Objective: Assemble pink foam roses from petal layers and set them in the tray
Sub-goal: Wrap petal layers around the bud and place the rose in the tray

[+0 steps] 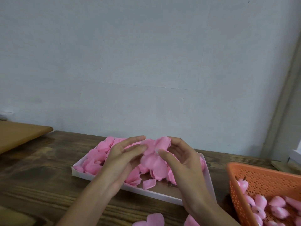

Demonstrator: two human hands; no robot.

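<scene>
**Just above the tray, two hands close around a half-built rose**

Leftmost, a tan board [19, 136] overhangs the far corner of the dark wooden table [40, 176], well apart from the work. Next comes the shallow white tray [81, 174], set at an angle near the pale wall [146, 62]. Its left half is crowded with pink petal layers [97, 154]. Its near right part shows bare floor with a single loose petal [149, 183] on it.

The left hand [123, 159] reaches in over the tray's near edge, fingers nearly straight and slightly spread, their pads pressed flat against the pink foam rose [153, 154]. The rose is held above the middle of the tray, between the two hands, its petals loose and overlapping. The right hand [180, 160] cups it from the other side, fingers curled behind the upper petals and thumb pointing in at the front.

Further right, bare table separates the tray from an orange perforated basket [260, 178], which holds rose buds [276, 207]. More pink petals [154, 220] lie on the table at the near edge, between the forearms.
</scene>
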